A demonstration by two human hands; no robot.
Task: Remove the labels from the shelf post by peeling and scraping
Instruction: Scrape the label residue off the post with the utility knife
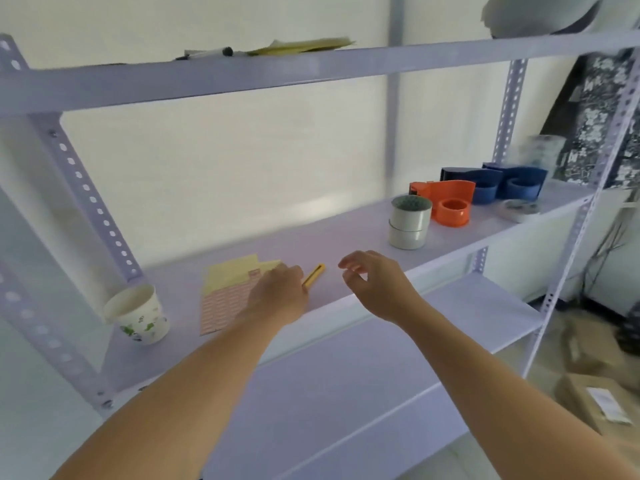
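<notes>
My left hand [278,292] reaches onto the middle shelf and its fingers lie over the near end of a yellow scraper knife [316,274], which rests flat on the shelf; whether they grip it is hidden. My right hand [375,280] hovers just right of the knife, fingers loosely curled, holding nothing. A pink label sheet [225,303] on yellow backing paper lies under and left of my left hand. The perforated shelf post [86,188] rises at the left; no labels show on it in this blurred view.
A paper cup [138,315] stands at the shelf's left end. Two stacked tape rolls [410,221], an orange tape dispenser [446,200] and blue dispensers [498,181] sit to the right. Papers and a marker [225,51] lie on the top shelf. Cardboard boxes [595,400] are on the floor.
</notes>
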